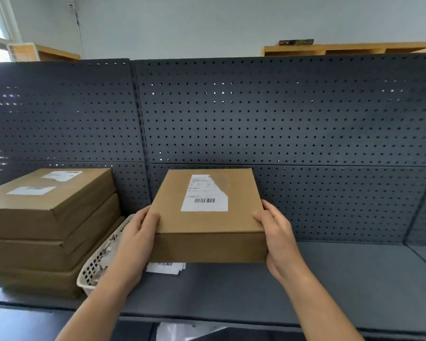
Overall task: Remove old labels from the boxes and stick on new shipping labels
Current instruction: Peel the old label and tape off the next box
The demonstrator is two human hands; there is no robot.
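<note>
The cardboard box (208, 217) is gripped at its near corners, left hand (139, 232) and right hand (274, 233) each curled around a side, held above the grey shelf (330, 286). A partly torn white label (204, 194) sits on its top. Loose labels (166, 267) lie beneath; a white basket (96, 264) and stacked boxes (47, 230) stand to the left.

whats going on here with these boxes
A person holds a cardboard box with both hands, left hand on its left edge and right hand on its right, over a dark shelf. The label on its top is partly torn away at the upper right but not off. At the left stands a stack of boxes with labels on the top one, a white basket of paper scraps beside it. Under the held box lie loose labels.
</note>
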